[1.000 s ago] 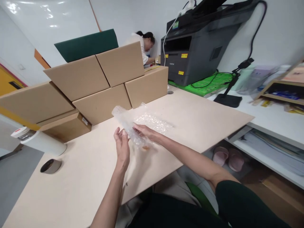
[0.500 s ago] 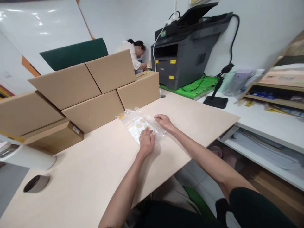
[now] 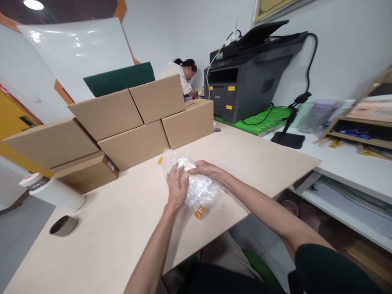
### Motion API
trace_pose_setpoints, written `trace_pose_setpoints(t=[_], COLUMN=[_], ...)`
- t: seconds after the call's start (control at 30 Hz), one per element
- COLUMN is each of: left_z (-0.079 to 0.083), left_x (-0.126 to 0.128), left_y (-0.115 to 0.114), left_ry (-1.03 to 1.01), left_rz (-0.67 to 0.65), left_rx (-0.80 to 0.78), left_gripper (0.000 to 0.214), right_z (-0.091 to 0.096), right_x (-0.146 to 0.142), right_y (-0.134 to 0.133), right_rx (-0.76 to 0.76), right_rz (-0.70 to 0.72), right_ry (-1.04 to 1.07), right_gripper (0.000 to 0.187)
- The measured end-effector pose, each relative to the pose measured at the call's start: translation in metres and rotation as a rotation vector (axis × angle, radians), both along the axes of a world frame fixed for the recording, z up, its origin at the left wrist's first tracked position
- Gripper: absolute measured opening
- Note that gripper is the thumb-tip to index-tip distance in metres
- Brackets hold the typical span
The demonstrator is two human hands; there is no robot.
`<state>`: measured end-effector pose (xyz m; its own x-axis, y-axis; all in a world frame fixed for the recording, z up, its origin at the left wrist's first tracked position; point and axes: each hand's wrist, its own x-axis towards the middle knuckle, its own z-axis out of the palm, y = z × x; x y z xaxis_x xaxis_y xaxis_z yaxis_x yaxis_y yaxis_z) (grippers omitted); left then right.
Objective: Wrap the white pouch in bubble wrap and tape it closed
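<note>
Clear bubble wrap (image 3: 200,190) with orange tape pieces lies on the table, folded over a flat whitish item that shows only blurrily through it. My left hand (image 3: 177,187) rests on the wrap's left side, its fingers stretched and apart, the thumb towards the middle. From the right, my right hand (image 3: 204,168) grips the far part of the bubble wrap, fingers and thumb closed on it. One orange tape piece (image 3: 200,211) sits at the wrap's near end. Another orange piece (image 3: 160,161) is at its far left corner.
Cardboard boxes (image 3: 134,143) are stacked along the table's far left edge, a dark green item (image 3: 121,79) on top. A white bottle (image 3: 58,196) and a small cup (image 3: 63,226) stand at left. A printer (image 3: 241,77) and shelves are right; a person bends over behind the boxes.
The bubble wrap has been folded over the patterned white item, bringing an orange tape piece to the near side. My right hand has moved left and closed on the wrap. The view has shifted.
</note>
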<state>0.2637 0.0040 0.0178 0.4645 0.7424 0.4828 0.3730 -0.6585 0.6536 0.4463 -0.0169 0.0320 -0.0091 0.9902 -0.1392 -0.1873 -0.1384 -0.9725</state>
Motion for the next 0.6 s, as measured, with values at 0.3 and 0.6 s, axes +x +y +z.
trace_pose_setpoints(t=[0.3,0.6], left_z=[0.047,-0.013], left_x=[-0.09,-0.071], left_y=[-0.01,0.016], left_ry=[-0.441,-0.635], left_rz=[-0.455,0.107], left_rx=[-0.837,-0.74], left_gripper=[0.078,0.056], right_z=[0.03,-0.031], right_x=[-0.029,-0.067], right_y=[-0.053,0.023], right_rx=[0.142,0.058], right_rz=[0.185,-0.353], right_ry=[0.229,-0.404], right_gripper=[0.045,0.043])
